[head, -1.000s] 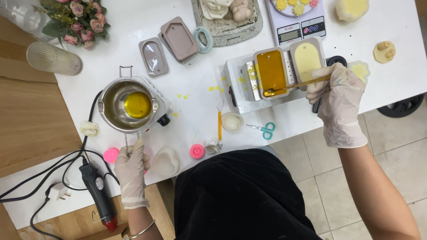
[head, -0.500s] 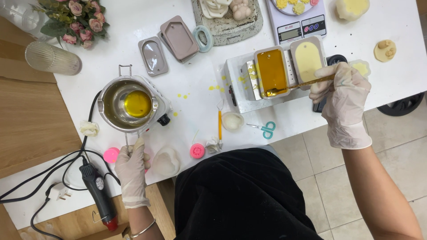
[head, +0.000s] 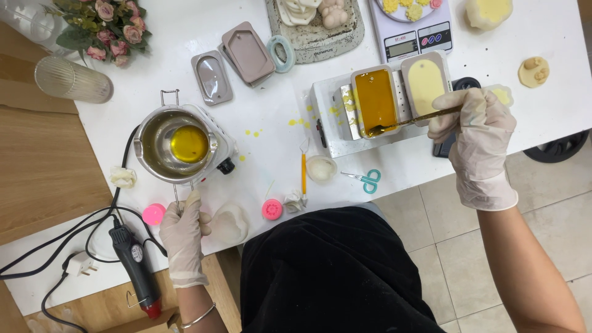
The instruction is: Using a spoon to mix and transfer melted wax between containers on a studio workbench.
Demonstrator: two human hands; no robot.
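Head view, looking straight down: the right hand (head: 478, 132), in a thin whitish glove, has its grip pinched around the end of a slim golden stirring stick (head: 412, 121). The stick's far tip dips into the lower end of a rectangular silicone mould filled with amber liquid (head: 375, 102). Just beside that mould, to its right, sits a matching mould filled with pale cream wax (head: 425, 85), and both rest on a white slab-like base (head: 330, 132) on the white worktop (head: 271, 117).

The left hand (head: 184, 231), gloved the same way, has its grip curled around the thin wire handle of a small steel melting pot (head: 176, 145). The pot holds a pool of yellow liquid and stands on a small white hotplate with a black knob (head: 226, 165).

Near the left hand lie a round pink cap (head: 153, 214), a cloudy translucent mould piece (head: 230, 223) and a black heat gun with a red tip (head: 137, 268), its cable looping over the worktop's edge. Between the two hands are another pink cap (head: 272, 209), an orange stick (head: 303, 172), a small clear cup (head: 321, 168) and teal-handled scissors (head: 365, 179). Yellow drips spot the worktop between pot and moulds. Farther off are empty grey-brown moulds (head: 246, 52), a digital scale (head: 410, 38), a ribbed glass (head: 71, 80) and pink flowers (head: 102, 28).
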